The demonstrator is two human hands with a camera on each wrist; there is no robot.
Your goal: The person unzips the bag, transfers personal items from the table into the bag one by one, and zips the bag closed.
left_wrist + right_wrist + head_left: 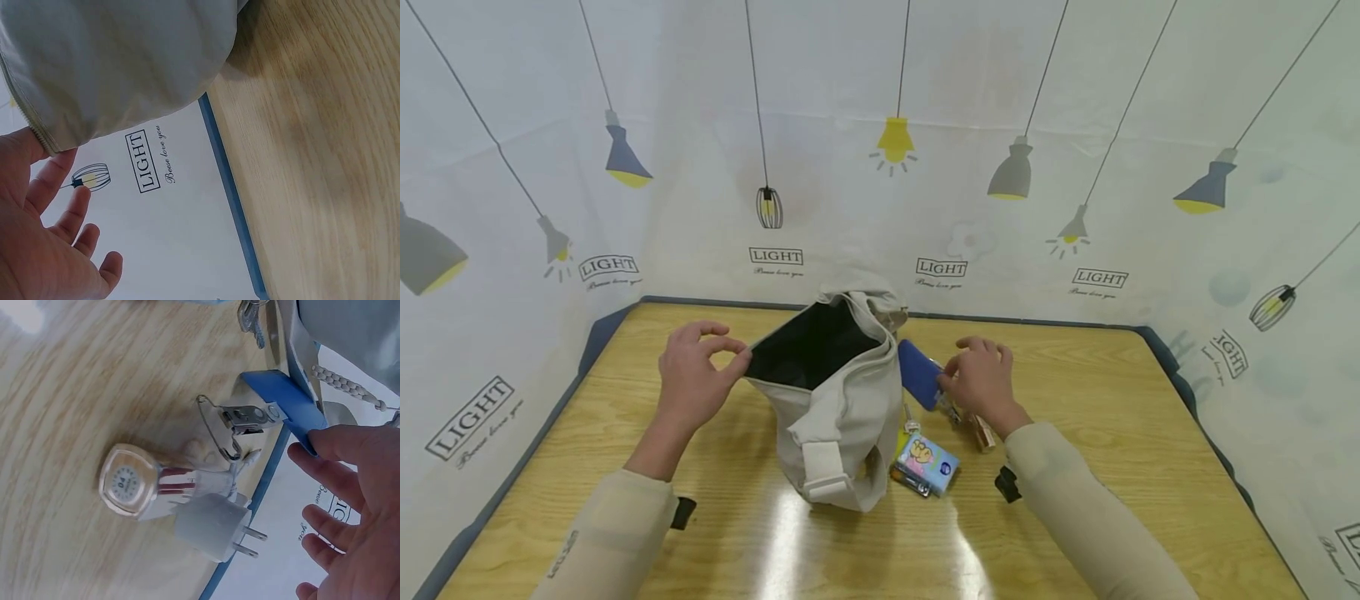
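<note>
An off-white fabric bag point(857, 408) stands on the table with its mouth spread and its dark lining showing. My left hand point(696, 379) pinches the zipped edge of that mouth between thumb and index finger; the other fingers are loosely bent in the left wrist view. To the right of the bag, my right hand point(983, 375) pinches a corner of a blue badge holder point(281, 403), which is tilted up beside the bag. A metal clip point(250, 417) with a safety pin hangs from the holder.
Below the right hand lie a lip gloss tube point(128, 481) and a white two-pin charger point(212, 526). Nearer the bag are keys point(912, 423), a light-blue cartoon tissue pack point(929, 462) and a small dark item point(910, 480). A printed curtain point(850, 100) surrounds the wooden table point(1075, 500).
</note>
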